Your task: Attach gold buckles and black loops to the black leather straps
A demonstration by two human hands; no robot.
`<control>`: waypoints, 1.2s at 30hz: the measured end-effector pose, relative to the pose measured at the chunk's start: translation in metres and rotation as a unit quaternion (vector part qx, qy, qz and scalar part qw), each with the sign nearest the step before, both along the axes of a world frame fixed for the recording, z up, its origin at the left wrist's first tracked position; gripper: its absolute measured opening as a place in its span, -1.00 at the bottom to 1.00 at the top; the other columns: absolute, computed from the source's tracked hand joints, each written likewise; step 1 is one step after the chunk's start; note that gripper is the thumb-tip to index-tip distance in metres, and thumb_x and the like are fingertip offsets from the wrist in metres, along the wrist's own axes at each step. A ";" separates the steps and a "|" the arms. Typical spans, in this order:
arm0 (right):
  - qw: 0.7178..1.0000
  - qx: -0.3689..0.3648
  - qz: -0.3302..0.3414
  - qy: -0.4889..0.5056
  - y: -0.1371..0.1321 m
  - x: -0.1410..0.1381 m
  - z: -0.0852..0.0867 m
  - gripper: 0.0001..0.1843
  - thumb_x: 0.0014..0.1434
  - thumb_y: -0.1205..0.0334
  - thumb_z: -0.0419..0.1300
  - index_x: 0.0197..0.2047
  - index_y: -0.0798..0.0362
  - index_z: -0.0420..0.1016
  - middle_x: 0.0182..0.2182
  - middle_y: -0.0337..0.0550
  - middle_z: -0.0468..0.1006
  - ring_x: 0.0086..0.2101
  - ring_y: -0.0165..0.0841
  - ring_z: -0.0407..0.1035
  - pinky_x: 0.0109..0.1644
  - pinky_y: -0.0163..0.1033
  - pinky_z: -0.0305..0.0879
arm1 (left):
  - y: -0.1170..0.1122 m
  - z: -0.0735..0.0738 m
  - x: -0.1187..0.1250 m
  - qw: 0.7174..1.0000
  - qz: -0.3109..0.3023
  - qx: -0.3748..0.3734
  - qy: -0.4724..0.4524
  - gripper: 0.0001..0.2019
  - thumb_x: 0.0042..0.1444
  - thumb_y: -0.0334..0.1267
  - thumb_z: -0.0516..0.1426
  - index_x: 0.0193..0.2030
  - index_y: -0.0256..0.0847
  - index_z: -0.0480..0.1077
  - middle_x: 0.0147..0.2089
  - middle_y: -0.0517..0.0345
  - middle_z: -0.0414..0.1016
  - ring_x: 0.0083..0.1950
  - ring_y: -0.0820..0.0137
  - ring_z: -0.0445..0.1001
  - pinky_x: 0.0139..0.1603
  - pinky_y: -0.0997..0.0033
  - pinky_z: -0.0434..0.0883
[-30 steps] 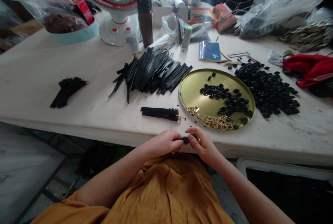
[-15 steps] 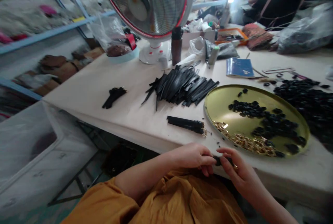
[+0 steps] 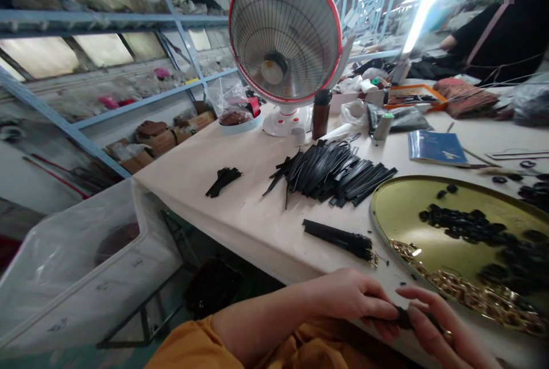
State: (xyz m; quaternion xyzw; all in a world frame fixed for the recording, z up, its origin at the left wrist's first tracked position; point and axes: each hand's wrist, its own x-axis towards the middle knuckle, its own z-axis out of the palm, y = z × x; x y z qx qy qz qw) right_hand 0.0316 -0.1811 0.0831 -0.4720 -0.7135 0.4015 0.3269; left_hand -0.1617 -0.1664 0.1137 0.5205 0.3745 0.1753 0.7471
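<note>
My left hand (image 3: 359, 299) is closed on one end of a short black strip (image 3: 402, 318) at the table's front edge. My right hand (image 3: 446, 332) pinches the other end of the strip, with a bit of gold metal showing by its fingers. Just beyond my hands lies a stack of black strips (image 3: 337, 237) with gold hardware at its right end. To the right, a round gold-coloured tray (image 3: 407, 200) carries black round pieces (image 3: 472, 223) and a heap of small gold metal pieces (image 3: 472, 293). Farther back is a large pile of loose black strips (image 3: 330, 171).
A smaller black bundle (image 3: 223, 180) lies to the left. Behind the pile stand a red-rimmed fan (image 3: 285, 31), a brown bottle (image 3: 321, 116) and a thread spool (image 3: 384, 127). A blue booklet (image 3: 436, 147) is at right. A white bin (image 3: 158, 243) stands left of the table; another person (image 3: 506, 31) is far right.
The view has tilted up and swung left, so things appear lower and farther right. Both hands stay together on the black strip.
</note>
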 end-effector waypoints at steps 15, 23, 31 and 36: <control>0.997 -0.036 -0.050 0.055 0.013 -0.013 0.008 -0.71 0.21 0.03 -0.07 -0.10 0.02 0.20 -0.52 -0.28 0.32 -0.55 -0.47 0.19 -0.50 -0.36 0.11 | 0.023 0.006 0.009 0.996 0.037 0.071 0.028 -0.86 -0.07 -0.27 0.14 -0.41 -0.31 0.34 -0.45 0.21 0.42 -0.38 0.49 0.38 -0.30 0.50 0.30; 0.994 -0.062 -0.064 0.068 0.015 -0.017 -0.002 -0.71 0.22 0.03 -0.08 -0.10 0.03 0.18 -0.53 -0.30 0.31 -0.57 -0.48 0.17 -0.52 -0.36 0.06 | 0.025 -0.011 0.024 0.994 0.108 0.006 -0.001 -0.81 -0.11 -0.31 0.19 -0.36 -0.32 0.28 -0.45 0.21 0.40 -0.44 0.52 0.40 -0.32 0.46 0.37; 0.992 -0.098 0.007 0.075 0.021 -0.006 -0.003 -0.70 0.21 0.05 -0.07 -0.06 0.03 0.17 -0.51 -0.31 0.23 -0.53 -0.48 0.15 -0.49 -0.38 0.08 | 0.030 -0.001 0.012 0.994 0.055 -0.089 -0.022 -0.76 -0.07 -0.20 0.20 -0.34 -0.35 0.34 -0.40 0.15 0.47 -0.42 0.53 0.45 -0.30 0.52 0.36; 0.995 -0.079 0.040 0.037 0.018 0.000 0.000 -0.72 0.23 0.09 -0.09 -0.05 0.02 0.19 -0.46 -0.25 0.33 -0.46 -0.45 0.23 -0.41 -0.36 0.16 | 0.026 -0.004 0.017 0.992 0.066 -0.101 -0.023 -0.76 -0.08 -0.18 0.21 -0.39 -0.33 0.33 -0.43 0.17 0.46 -0.44 0.54 0.44 -0.37 0.57 0.32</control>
